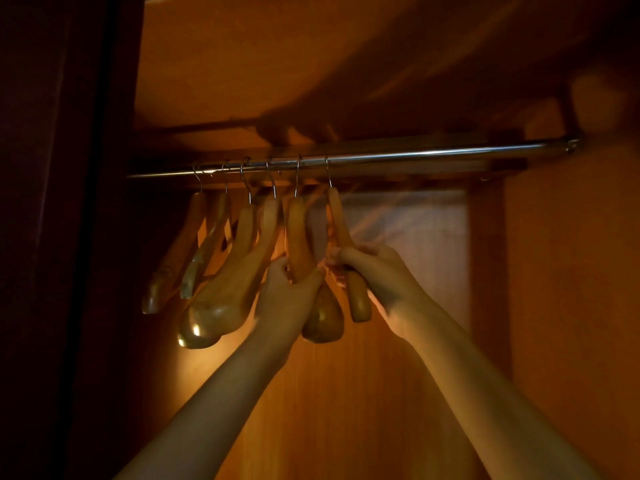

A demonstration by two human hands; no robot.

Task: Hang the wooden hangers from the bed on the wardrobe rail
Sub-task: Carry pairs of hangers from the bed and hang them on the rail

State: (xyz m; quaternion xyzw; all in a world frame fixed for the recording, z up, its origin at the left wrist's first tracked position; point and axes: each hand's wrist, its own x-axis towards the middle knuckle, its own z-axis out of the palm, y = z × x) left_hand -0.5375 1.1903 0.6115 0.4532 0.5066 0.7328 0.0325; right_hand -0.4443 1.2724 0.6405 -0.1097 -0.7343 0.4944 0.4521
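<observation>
Reaching up into a dim wardrobe, I have both bare arms raised toward the polished round metal rail [433,154]. It crosses my view from 9 o'clock, rising slightly toward 2 o'clock, just beneath the orange-brown wooden shelf [242,64] at 12 o'clock.

Six hangers hang on the left half of that rail, each with its thin wire hook over the bar. My left hand [287,292] is clenched around the broad honey-coloured wooden hanger [298,230], fifth from the left. Thumb and fingers wrap its thick arm, and its rounded, glossy end bulges out at 5 o'clock from my knuckles. My right hand [374,271] grasps the slimmer honey-coloured wooden hanger [358,303], the last in the row. My fingers are curled round its arm, and its blunt tip pokes out below my palm at 6 o'clock. These two hangers sit just beside each other, and my hands nearly meet between them; I cannot tell whether my fingertips touch.

At 9 o'clock from my left hand, four more wooden hangers [239,265] slant down toward 7 o'clock, crowded close, the nearest pair catching a glint of light. Behind my forearms, at 6 o'clock, stands the ribbed wooden back panel [346,393]. The dark door edge [52,237] fills the view at 9 o'clock.
</observation>
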